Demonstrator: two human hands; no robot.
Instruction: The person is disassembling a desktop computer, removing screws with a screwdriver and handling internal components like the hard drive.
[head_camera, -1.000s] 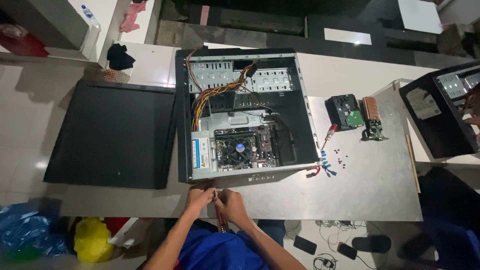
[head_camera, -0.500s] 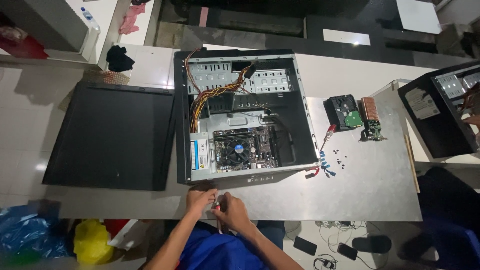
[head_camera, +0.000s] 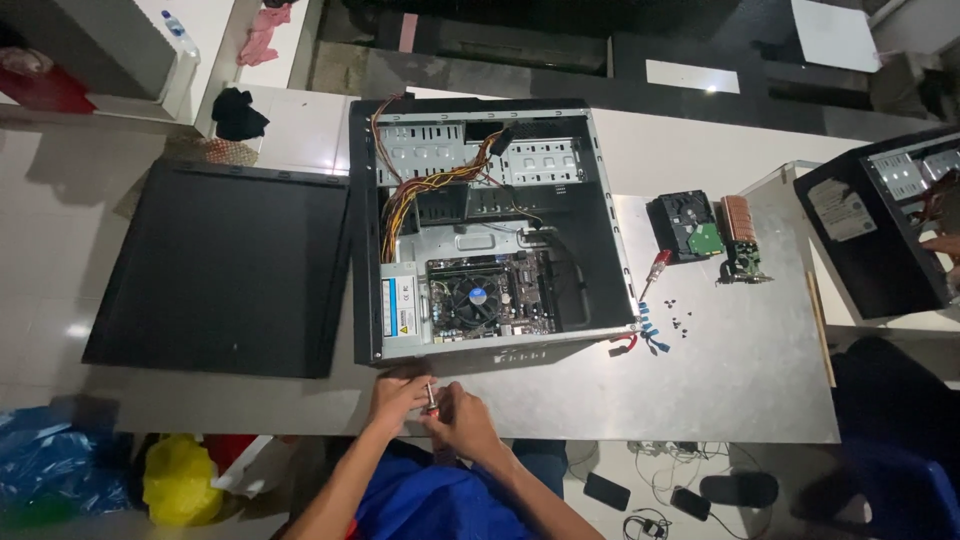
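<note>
My left hand (head_camera: 395, 393) and my right hand (head_camera: 461, 418) meet at the near edge of the grey table (head_camera: 740, 380), both closed around a small red-handled tool (head_camera: 431, 397) that stands between them. Just beyond them lies an open black computer case (head_camera: 490, 225) on its side. Inside it I see a motherboard with a round fan (head_camera: 478, 300), a power supply (head_camera: 401, 308) and a bundle of yellow and orange cables (head_camera: 420, 190).
The black side panel (head_camera: 225, 265) lies left of the case. Right of it are a red-handled screwdriver (head_camera: 655, 270), a hard drive (head_camera: 685, 225), a copper-finned card (head_camera: 742, 235), loose screws (head_camera: 678, 323) and blue-ended cables (head_camera: 650, 335). Another open case (head_camera: 880, 230) stands far right.
My hands have shifted slightly and drawn closer together around the small tool. The view has drifted a little; nothing on the table has moved.
</note>
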